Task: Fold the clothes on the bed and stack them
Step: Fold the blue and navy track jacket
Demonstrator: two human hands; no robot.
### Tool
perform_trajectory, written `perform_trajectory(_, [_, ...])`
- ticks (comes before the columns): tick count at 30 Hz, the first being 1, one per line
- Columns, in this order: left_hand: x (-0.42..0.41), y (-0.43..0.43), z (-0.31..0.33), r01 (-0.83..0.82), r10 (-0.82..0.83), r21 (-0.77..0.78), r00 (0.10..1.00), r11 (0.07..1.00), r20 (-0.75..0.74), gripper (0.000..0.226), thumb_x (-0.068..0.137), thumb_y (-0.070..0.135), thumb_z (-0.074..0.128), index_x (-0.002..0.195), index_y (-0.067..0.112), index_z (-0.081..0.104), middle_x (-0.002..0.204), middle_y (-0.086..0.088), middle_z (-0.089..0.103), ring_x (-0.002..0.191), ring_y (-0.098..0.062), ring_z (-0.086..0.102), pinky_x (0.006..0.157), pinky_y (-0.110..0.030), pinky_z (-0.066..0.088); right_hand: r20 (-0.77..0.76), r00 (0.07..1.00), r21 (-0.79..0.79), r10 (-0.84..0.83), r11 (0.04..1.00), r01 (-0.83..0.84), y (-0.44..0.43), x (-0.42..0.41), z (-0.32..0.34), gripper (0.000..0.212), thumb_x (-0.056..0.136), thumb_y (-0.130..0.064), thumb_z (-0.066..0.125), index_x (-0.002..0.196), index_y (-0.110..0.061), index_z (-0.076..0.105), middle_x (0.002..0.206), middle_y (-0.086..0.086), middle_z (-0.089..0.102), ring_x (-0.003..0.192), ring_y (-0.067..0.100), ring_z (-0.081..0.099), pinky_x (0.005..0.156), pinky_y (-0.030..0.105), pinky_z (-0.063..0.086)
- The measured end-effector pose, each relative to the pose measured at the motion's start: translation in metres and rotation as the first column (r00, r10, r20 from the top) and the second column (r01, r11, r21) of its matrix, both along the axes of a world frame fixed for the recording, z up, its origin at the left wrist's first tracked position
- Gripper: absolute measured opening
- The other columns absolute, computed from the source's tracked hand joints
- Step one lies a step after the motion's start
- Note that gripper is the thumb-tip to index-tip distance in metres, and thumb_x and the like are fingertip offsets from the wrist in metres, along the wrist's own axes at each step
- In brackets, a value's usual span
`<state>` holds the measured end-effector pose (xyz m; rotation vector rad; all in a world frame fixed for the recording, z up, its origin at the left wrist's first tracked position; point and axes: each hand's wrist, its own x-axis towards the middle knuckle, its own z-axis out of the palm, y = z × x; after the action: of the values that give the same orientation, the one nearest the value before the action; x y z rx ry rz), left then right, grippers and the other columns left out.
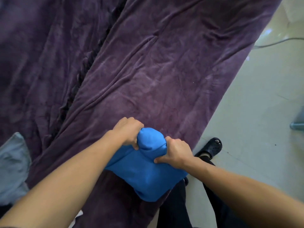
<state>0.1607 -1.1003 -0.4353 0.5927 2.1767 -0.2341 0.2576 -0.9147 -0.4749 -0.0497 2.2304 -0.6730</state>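
grip: left hand (pixel 128 133), right hand (pixel 176 153) both clench blue garment (pixel 144 175) | long axis near-far | bunched end points away

Bright blue garment (pixel 144 175), mottled purple bedspread (pixel 148 71), pale grey cloth (pixel 13 162), black sandal (pixel 210 147).

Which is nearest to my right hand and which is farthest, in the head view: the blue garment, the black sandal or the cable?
1. Blue garment: gripped by the right hand, in front of the person.
2. Black sandal: on the floor, just right of that hand.
3. Cable: on the floor, far off at the upper right.
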Motion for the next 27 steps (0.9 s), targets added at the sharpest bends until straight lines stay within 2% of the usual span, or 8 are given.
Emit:
perform_trajectory(3, [0.004, 0.018, 0.028, 0.061, -0.062, -0.008, 0.997, 0.998, -0.049, 0.047, 0.063, 0.051, 0.079, 0.096, 0.024, 0.059, 0.103, 0.005, 0.055, 0.103, -0.019, 0.049, 0.076, -0.031, 0.033, -0.056, 0.997, -0.001, 0.054, 0.999, -0.054, 0.025, -0.003, 0.029, 0.059, 0.061, -0.065, 0.071, 0.087, -0.024, 0.039, 0.083, -0.005, 0.060, 0.074, 0.022, 0.057, 0.060, 0.033, 0.036])
perform_trajectory(8, [-0.029, 0.068, 0.083, -0.001, 0.012, 0.101, 0.993, 0.995, -0.116, 0.043, 0.066, 0.047, 0.076, 0.096, 0.020, 0.059, 0.108, 0.007, 0.054, 0.102, -0.018, 0.050, 0.079, -0.031, 0.038, -0.161, 0.985, -0.012, 0.062, 0.998, -0.065, 0.093, -0.047, 0.087, 0.055, 0.062, -0.063, 0.067, 0.090, -0.023, 0.043, 0.089, -0.003, 0.065, 0.079, 0.025, 0.061, 0.061, 0.033, 0.037])
perform_trajectory(12, [-0.079, 0.133, 0.126, -0.102, 0.141, 0.216, 0.975, 0.971, -0.173, 0.035, 0.061, 0.041, 0.076, 0.079, 0.018, 0.057, 0.085, 0.004, 0.063, 0.080, -0.023, 0.059, 0.061, -0.032, 0.032, -0.267, 0.960, 0.059, 0.081, 0.996, -0.068, 0.163, -0.105, 0.135, 0.055, 0.062, -0.062, 0.068, 0.087, -0.024, 0.038, 0.092, 0.001, 0.065, 0.085, 0.028, 0.061, 0.062, 0.033, 0.033])
perform_trajectory(15, [-0.124, 0.187, 0.156, -0.089, 0.154, 0.270, 0.961, 0.959, -0.230, 0.035, 0.061, 0.040, 0.075, 0.076, 0.017, 0.055, 0.079, 0.002, 0.064, 0.077, -0.027, 0.060, 0.058, -0.033, 0.038, -0.371, 0.925, 0.112, 0.077, 0.993, -0.038, 0.219, -0.151, 0.168, 0.054, 0.061, -0.062, 0.070, 0.086, -0.025, 0.039, 0.090, -0.002, 0.064, 0.085, 0.027, 0.060, 0.063, 0.032, 0.032])
perform_trajectory(18, [-0.167, 0.232, 0.181, -0.067, 0.167, 0.332, 0.944, 0.941, -0.284, 0.036, 0.063, 0.036, 0.072, 0.064, 0.018, 0.041, 0.062, 0.007, 0.049, 0.065, -0.023, 0.048, 0.048, -0.024, 0.022, -0.452, 0.890, 0.142, 0.057, 0.990, 0.009, 0.264, -0.194, 0.194, 0.054, 0.059, -0.063, 0.070, 0.085, -0.025, 0.042, 0.073, -0.008, 0.049, 0.070, 0.022, 0.048, 0.059, 0.032, 0.031])
perform_trajectory(24, [-0.259, 0.289, 0.219, -0.019, 0.179, 0.403, 0.914, 0.915, -0.363, 0.032, 0.062, 0.038, 0.075, 0.074, 0.020, 0.052, 0.080, 0.003, 0.065, 0.079, -0.025, 0.059, 0.057, -0.030, 0.031, -0.566, 0.817, 0.240, 0.105, 0.970, 0.041, 0.323, -0.285, 0.235, 0.057, 0.056, -0.067, 0.071, 0.084, -0.026, 0.044, 0.061, -0.011, 0.036, 0.064, 0.020, 0.041, 0.055, 0.032, 0.025])
perform_trajectory(27, [-0.306, 0.305, 0.224, -0.014, 0.185, 0.416, 0.909, 0.909, -0.373, 0.037, 0.061, 0.041, 0.075, 0.067, 0.023, 0.044, 0.084, 0.002, 0.065, 0.082, -0.027, 0.059, 0.059, -0.031, 0.034, -0.579, 0.805, 0.270, 0.128, 0.962, 0.041, 0.340, -0.334, 0.243, 0.059, 0.054, -0.068, 0.070, 0.086, -0.026, 0.045, 0.070, -0.007, 0.049, 0.071, 0.025, 0.052, 0.058, 0.033, 0.030])
